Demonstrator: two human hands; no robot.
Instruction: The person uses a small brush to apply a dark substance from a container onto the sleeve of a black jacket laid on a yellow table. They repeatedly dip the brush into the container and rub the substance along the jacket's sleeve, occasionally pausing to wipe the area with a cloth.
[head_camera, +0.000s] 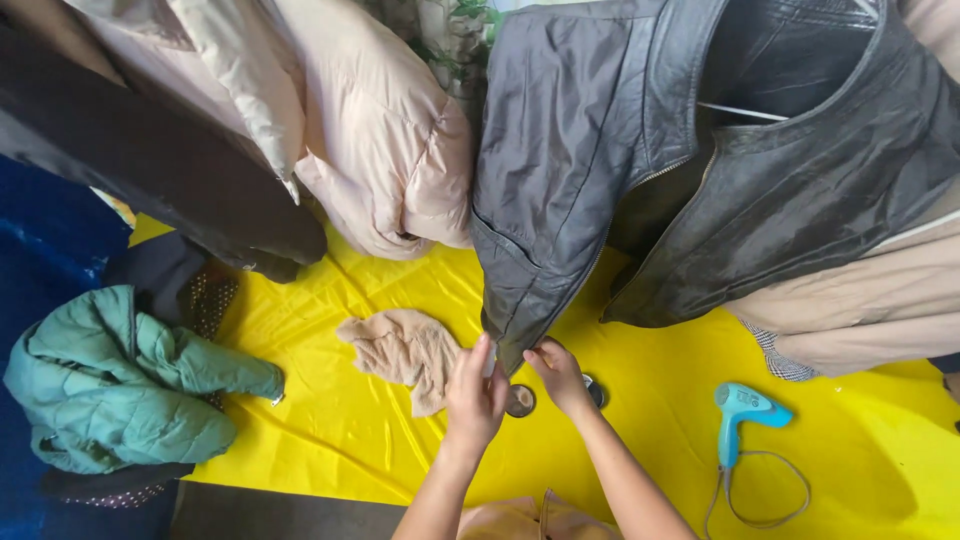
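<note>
Both pinching the bottom edge of the black leather jacket: left hand closed on it, right hand too, maybe. Soft, bendy, probably heavy; best held by the hem.

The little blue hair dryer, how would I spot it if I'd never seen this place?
Find the big yellow sheet spread on the floor under the hanging jackets. Go to its right side, right of the right hand and below the dark leather jacket. The hair dryer lies there, the only bright blue thing, trailing a looped cord.
</note>
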